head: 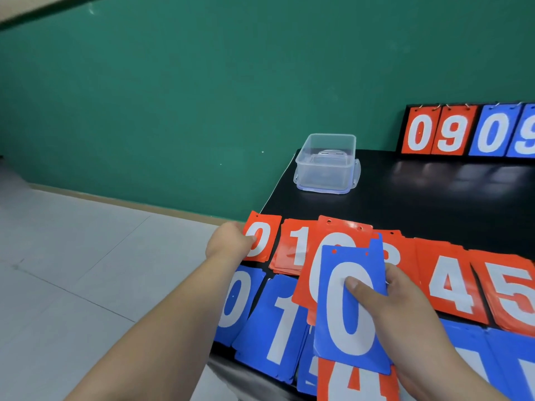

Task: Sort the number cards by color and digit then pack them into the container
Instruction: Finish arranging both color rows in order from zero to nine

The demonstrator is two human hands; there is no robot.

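L hand [231, 241] pinches the red 0 card [265, 235] at the tabletop's [434, 204] left edge, prob. seating it as the head of the red row. R hand [405, 308] grips a fanned stack, thumb on the blue 0 card [347, 322], so the next digits read at a glance. Well behind the rows the clear container [325, 166] looks empty, w/ a flip scoreboard [451, 131] at the back right. The fan hides the middle piles, but nothing blocks the container.

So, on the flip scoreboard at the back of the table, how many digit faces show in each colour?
Red: 2, the red 0 and red 9
Blue: 2, the blue 0 and blue 9, the latter cut by the frame edge
Total: 4
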